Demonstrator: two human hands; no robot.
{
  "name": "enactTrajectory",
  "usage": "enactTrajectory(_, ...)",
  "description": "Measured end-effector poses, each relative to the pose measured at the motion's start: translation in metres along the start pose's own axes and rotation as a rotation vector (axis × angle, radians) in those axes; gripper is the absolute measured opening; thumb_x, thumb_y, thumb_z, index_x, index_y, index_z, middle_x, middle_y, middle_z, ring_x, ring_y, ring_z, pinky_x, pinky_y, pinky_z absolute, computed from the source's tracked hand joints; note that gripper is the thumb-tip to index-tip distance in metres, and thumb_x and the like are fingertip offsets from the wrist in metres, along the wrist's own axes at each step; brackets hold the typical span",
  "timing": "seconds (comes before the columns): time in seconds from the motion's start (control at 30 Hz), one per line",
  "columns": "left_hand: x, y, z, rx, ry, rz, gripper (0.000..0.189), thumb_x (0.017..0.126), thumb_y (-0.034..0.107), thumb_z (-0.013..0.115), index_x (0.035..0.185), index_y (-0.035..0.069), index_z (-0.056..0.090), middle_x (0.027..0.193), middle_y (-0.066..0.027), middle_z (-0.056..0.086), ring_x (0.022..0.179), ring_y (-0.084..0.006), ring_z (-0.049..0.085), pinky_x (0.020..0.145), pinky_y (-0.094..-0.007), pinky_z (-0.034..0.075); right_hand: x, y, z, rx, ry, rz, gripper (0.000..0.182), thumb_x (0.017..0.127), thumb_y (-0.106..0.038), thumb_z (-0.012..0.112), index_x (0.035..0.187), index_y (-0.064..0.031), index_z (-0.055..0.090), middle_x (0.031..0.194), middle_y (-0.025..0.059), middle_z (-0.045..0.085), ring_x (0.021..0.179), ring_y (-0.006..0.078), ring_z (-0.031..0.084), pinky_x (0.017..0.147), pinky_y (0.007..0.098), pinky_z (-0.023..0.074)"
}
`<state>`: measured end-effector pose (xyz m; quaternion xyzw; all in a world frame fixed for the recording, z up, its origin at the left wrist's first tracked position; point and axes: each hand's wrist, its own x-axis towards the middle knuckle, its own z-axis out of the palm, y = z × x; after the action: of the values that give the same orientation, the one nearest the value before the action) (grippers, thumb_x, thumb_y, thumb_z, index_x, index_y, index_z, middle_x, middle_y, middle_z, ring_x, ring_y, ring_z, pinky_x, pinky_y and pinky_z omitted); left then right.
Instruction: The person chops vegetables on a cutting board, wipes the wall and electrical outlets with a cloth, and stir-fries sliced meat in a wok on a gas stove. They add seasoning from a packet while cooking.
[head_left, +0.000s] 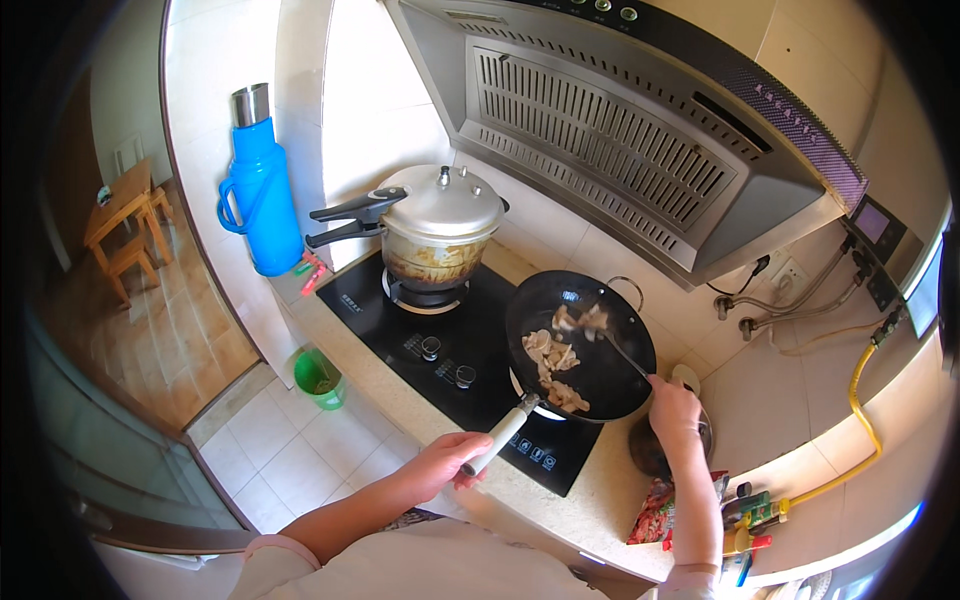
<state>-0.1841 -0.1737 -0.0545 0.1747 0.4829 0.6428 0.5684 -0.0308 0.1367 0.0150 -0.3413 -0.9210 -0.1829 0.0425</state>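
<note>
A black wok (626, 375) sits over the right burner of the glass gas hob (405, 367). Its pale handle (499, 442) points towards me, and my left hand (457, 463) grips it. Inside the wok lie sliced pieces of pale, lightly browned meat (551, 351), some grouped at the left and lower side, others near the far side. My right hand (675, 409) holds a metal spatula (626, 355) by its handle, its blurred blade among the far pieces.
On the left burner stands a pressure cooker (435, 255), its black handles pointing left. A blue thermos flask (264, 199) is beside the wall. The range hood (600, 142) overhangs the hob. Under my right arm are a dark pot (649, 450), a red packet (654, 514) and several bottles (757, 514).
</note>
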Motion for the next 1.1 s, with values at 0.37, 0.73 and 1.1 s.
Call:
enactTrajectory(0.37, 0.004, -0.003, -0.002, 0.014, -0.005, -0.004, 0.029, 0.093, 0.033, 0.047, 0.097, 0.006, 0.056, 0.069, -0.0021, 0.055, 0.054, -0.0083, 0.047, 0.047, -0.0227, 0.036, -0.045, -0.013, -0.049, 0.062, -0.006, -0.268, 0.035, 0.079, -0.009, 0.053, 0.111, -0.0226, 0.06, 0.082, 0.008, 0.057, 0.065, 0.0292, 0.063, 0.057, 0.0367, 0.052)
enactTrajectory(0.73, 0.001, -0.001, 0.0, -0.015, 0.017, -0.013, 0.03, 0.093, 0.033, 0.047, 0.098, 0.004, 0.056, 0.069, -0.0025, 0.055, 0.054, -0.008, 0.047, 0.047, -0.0216, 0.035, -0.073, 0.008, -0.107, -0.128, -0.054, -0.251, 0.027, 0.078, -0.009, 0.055, 0.098, -0.0216, 0.068, 0.072, 0.0071, 0.059, 0.063, 0.0249, 0.062, 0.054, 0.0349, 0.0486)
enactTrajectory(1.1, 0.001, 0.0, 0.001, -0.003, 0.019, -0.014, 0.029, 0.093, 0.034, 0.047, 0.095, 0.006, 0.056, 0.068, -0.0017, 0.055, 0.053, -0.008, 0.047, 0.045, -0.0218, 0.035, 0.008, -0.037, 0.032, 0.264, -0.043, -0.103, 0.039, 0.08, -0.008, 0.054, 0.118, -0.0161, 0.052, 0.088, 0.0135, 0.059, 0.077, 0.0342, 0.064, 0.064, 0.0428, 0.0527)
